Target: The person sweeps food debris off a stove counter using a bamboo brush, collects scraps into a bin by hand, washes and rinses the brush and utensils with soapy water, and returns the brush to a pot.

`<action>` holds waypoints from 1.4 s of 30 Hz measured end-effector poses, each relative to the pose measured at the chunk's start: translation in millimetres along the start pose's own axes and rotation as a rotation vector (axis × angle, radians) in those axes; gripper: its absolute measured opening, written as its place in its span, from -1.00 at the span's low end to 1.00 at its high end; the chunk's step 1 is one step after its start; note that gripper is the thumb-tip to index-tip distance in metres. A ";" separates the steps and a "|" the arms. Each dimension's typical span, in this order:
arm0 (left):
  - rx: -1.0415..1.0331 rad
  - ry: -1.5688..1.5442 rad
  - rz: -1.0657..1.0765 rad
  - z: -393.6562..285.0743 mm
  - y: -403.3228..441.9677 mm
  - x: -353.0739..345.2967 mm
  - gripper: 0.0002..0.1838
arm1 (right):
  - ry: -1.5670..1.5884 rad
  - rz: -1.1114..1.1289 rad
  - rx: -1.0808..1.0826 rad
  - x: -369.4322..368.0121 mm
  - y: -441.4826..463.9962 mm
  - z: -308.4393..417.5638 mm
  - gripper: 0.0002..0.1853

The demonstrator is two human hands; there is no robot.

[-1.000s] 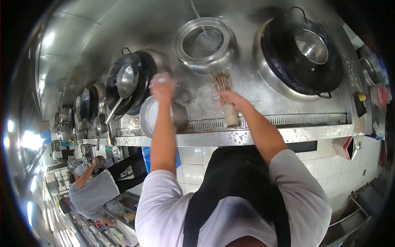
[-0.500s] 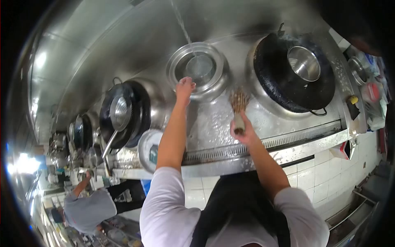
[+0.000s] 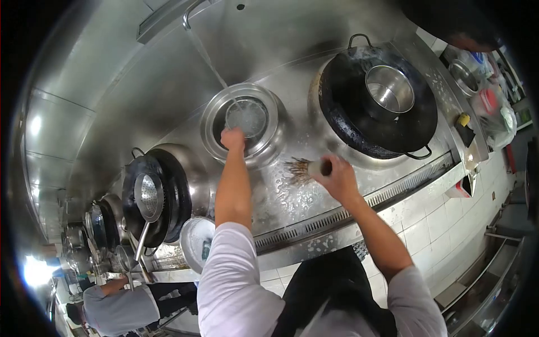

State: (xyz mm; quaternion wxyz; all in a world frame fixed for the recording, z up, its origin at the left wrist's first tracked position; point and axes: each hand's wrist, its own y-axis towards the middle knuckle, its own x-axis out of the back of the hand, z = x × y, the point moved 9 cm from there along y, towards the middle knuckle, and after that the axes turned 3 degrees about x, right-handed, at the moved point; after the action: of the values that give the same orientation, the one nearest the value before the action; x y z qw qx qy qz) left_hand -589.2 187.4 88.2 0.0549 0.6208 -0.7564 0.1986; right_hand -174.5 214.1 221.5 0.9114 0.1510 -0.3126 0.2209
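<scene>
My left hand (image 3: 233, 137) is closed at the near rim of a round metal bowl (image 3: 247, 119) set within the wide steel burner ring (image 3: 209, 115). A stream of water (image 3: 208, 59) falls from the tap into this bowl, and its surface looks churned. In my right hand (image 3: 339, 177) is a bamboo wok brush (image 3: 306, 170), its handle end gripped and its splayed bristles pointing left, low over the wet steel counter (image 3: 281, 196).
To the right a black wok (image 3: 342, 106) bears a steel pot (image 3: 389, 89). On the left, a perforated strainer ladle (image 3: 149, 197) rests over stacked woks (image 3: 177, 196). A white basin (image 3: 195, 242) sits by my left arm. Another person (image 3: 120, 309) works at far left.
The brush has swung from bristles pointing away to bristles pointing left, over the counter. My left hand stays at the bowl under the water. The camera view has turned, showing the tap.
</scene>
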 end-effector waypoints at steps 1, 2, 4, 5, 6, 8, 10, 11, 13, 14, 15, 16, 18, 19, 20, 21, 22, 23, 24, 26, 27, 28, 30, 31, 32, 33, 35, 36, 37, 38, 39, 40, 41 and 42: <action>0.123 -0.178 0.061 -5.5 -17.3 6.2 -0.70 | -0.047 -0.025 0.081 0.9 17.6 17.3 -0.58; 0.118 -0.167 0.055 1.1 -16.8 12.4 -0.70 | 0.037 -0.003 0.086 -9.1 34.3 23.1 -0.58; 0.151 -0.528 0.274 -7.7 -29.9 3.5 -0.71 | 0.158 0.030 0.121 -36.1 67.0 32.5 -0.56; 0.195 -0.657 0.339 -26.4 -51.6 5.3 -0.72 | 0.193 0.046 0.142 -52.3 77.6 34.2 -0.56; 0.194 -0.721 0.404 -39.6 -66.6 1.4 -0.70 | 0.201 0.054 0.150 -71.4 90.0 29.5 -0.56; 0.195 -0.819 0.498 -67.3 -82.6 -13.7 -0.64 | 0.129 0.154 0.229 -111.4 114.5 32.1 -0.54; 0.201 -0.824 0.531 -90.0 -106.7 -21.0 -0.59 | 0.076 0.336 0.233 -112.4 121.7 59.6 -0.55; 0.199 -0.801 0.538 -100.0 -119.2 -22.1 -0.57 | 0.015 0.506 0.228 -120.5 121.1 68.0 -0.56; 0.211 -0.840 0.604 -104.8 -128.9 -36.4 -0.57 | -0.134 0.545 0.306 -131.3 131.3 68.5 -0.56; 0.225 -0.868 0.687 -108.8 -134.2 -47.0 -0.57 | -0.281 0.569 0.372 -137.0 135.3 65.0 -0.55; 0.234 -0.861 0.690 -110.1 -134.1 -53.0 -0.57 | -0.310 0.646 0.365 -140.0 136.7 60.3 -0.50; 0.288 -0.841 0.751 -111.7 -138.9 -63.6 -0.56 | -0.308 0.648 0.354 -137.9 140.4 57.3 -0.50; 0.349 -0.817 0.814 -117.0 -159.9 -71.4 -0.55 | -0.344 0.642 0.296 -133.7 144.7 47.8 -0.48; 0.296 -0.832 0.749 -131.9 -176.0 -63.2 -0.65 | -0.343 0.644 0.288 -129.2 141.4 47.4 -0.48; 0.241 -0.847 0.686 -141.1 -184.5 -56.7 -0.74 | -0.398 0.548 0.349 -116.1 142.6 54.8 -0.51; 0.244 -0.843 0.692 -141.1 -185.9 -59.0 -0.74 | -0.453 0.448 0.409 -105.7 144.6 59.4 -0.53; 0.310 -0.824 0.695 -137.8 -186.1 -62.6 -0.75 | -0.452 0.443 0.401 -102.1 144.6 58.5 -0.53; 0.377 -0.804 0.697 -134.6 -187.1 -67.0 -0.75 | -0.427 0.471 0.380 -100.4 144.6 56.1 -0.57; 0.381 -0.798 0.703 -130.9 -181.6 -76.0 -0.75 | -0.400 0.502 0.358 -99.7 144.0 51.7 -0.61; 0.429 -0.945 0.711 -121.4 -170.0 -98.3 -0.73 | -0.367 0.436 0.472 -107.1 148.5 44.2 -0.62; 0.434 -0.941 0.717 -125.7 -180.8 -97.3 -0.73 | -0.335 0.369 0.597 -106.6 147.5 48.2 -0.63; 0.325 -0.959 0.764 -142.2 -194.0 -91.4 -0.74 | -0.335 0.369 0.591 -102.3 145.4 51.6 -0.63; 0.215 -0.971 0.809 -157.6 -208.5 -85.4 -0.74 | -0.161 0.303 0.397 -91.5 153.5 44.3 -0.64; 0.201 -0.938 0.795 -157.5 -207.9 -86.7 -0.77 | -0.160 0.303 0.397 -92.9 153.6 43.3 -0.64; 0.186 -0.907 0.779 -157.8 -206.4 -87.4 -0.80 | -0.231 0.295 0.386 -95.2 154.2 41.1 -0.63; 0.187 -0.907 0.777 -155.5 -199.0 -91.4 -0.80 | -0.301 0.287 0.374 -98.2 154.9 36.6 -0.63; 0.340 -1.037 0.866 -145.9 -187.7 -109.1 -0.60 | -0.338 0.335 0.358 -84.5 149.8 46.9 -0.62; 0.343 -1.038 0.870 -145.7 -188.9 -109.1 -0.60 | -0.374 0.380 0.343 -81.9 148.9 46.8 -0.62; 0.398 -1.070 0.842 -140.6 -189.2 -108.5 -0.63 | -0.377 0.379 0.339 -77.4 147.6 50.0 -0.62; 0.455 -1.099 0.812 -135.1 -189.1 -107.3 -0.66 | -0.346 0.395 0.268 -74.4 145.9 48.0 -0.63; 0.458 -1.099 0.814 -131.0 -181.6 -110.5 -0.66 | -0.315 0.411 0.198 -72.9 144.9 44.9 -0.65; 0.446 -1.128 0.900 -130.9 -175.2 -117.1 -0.70 | -0.317 0.413 0.196 -68.7 141.4 51.7 -0.65; 0.433 -1.155 0.983 -128.8 -170.7 -122.5 -0.72 | -0.375 0.391 0.209 -63.5 137.7 59.5 -0.66; 0.436 -1.155 0.981 -130.3 -172.7 -119.1 -0.72 | -0.432 0.369 0.222 -60.6 134.8 64.8 -0.67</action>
State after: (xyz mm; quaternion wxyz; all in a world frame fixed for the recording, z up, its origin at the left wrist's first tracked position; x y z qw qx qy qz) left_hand -417.9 318.7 208.4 -0.5634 0.2179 -0.7969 -0.0099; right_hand -316.9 284.2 250.6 0.7463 0.2337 -0.4954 0.3781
